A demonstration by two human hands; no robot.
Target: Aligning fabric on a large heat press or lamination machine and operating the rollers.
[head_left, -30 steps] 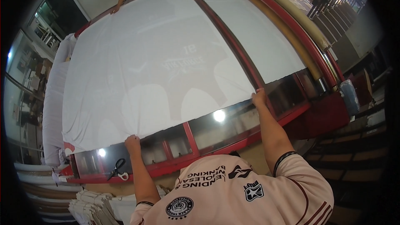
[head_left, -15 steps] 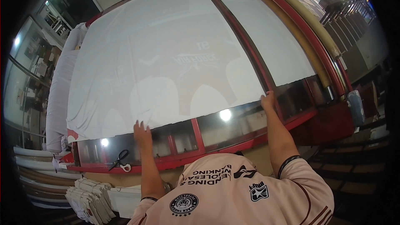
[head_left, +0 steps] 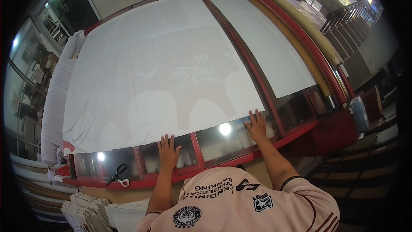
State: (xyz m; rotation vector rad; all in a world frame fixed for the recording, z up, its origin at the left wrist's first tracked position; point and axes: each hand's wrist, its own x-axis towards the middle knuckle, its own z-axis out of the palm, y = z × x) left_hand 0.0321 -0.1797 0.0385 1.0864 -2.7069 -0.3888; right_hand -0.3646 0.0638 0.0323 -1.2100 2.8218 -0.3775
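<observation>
White, thin fabric sheet [head_left: 171,51] with faint show-through print: spread over the red-framed, glass-topped desk [head_left: 198,150], head view. It lies directly ahead of both hands; its near edge runs left to right, receding toward the right. Long axis: cannot be determined through the fisheye bend. Left hand [head_left: 169,151] and right hand [head_left: 257,127]: palms down, fingers spread, gripping nothing, fingertips at the near edge. Right hand is nearer the sheet's near right corner.

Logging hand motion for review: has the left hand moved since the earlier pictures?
Yes. The left hand has moved right, closer to the red crossbar on its right.
</observation>
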